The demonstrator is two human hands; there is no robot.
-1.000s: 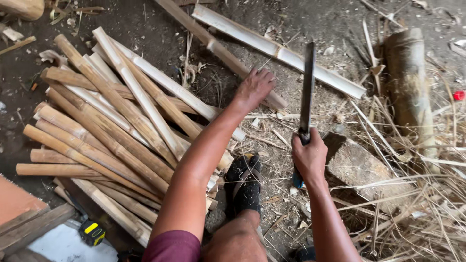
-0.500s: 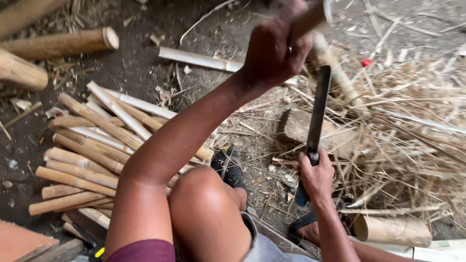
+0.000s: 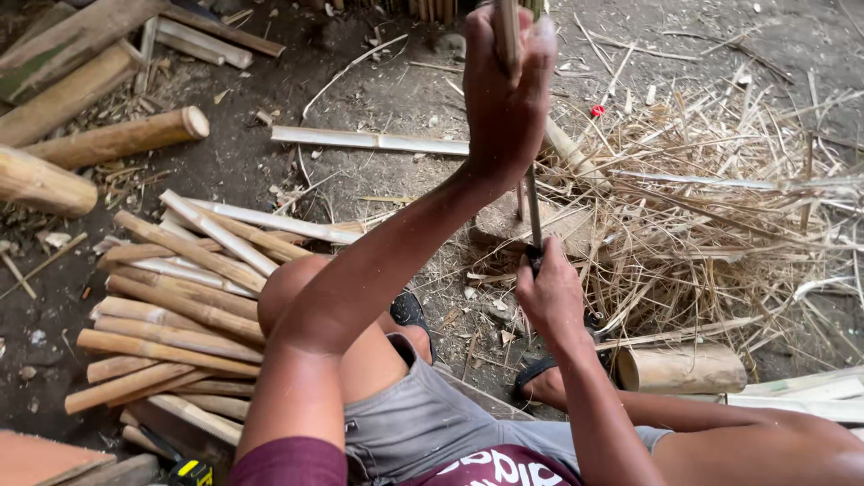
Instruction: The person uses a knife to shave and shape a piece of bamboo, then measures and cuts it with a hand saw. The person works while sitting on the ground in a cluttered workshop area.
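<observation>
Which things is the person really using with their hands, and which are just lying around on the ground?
In use:
- bamboo strip, gripped upright in the left hand
- long knife, handle in the right hand
- wooden block under the blade

Lying about:
- pile of split bamboo
- round logs
- heap of shavings
- short bamboo tube

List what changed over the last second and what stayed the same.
The left hand left the pile of split bamboo, took hold of one bamboo strip and raised it upright above the wooden block. The right hand kept its grip on the knife, blade up beside the strip. The pile and the bamboo logs stayed put.
</observation>
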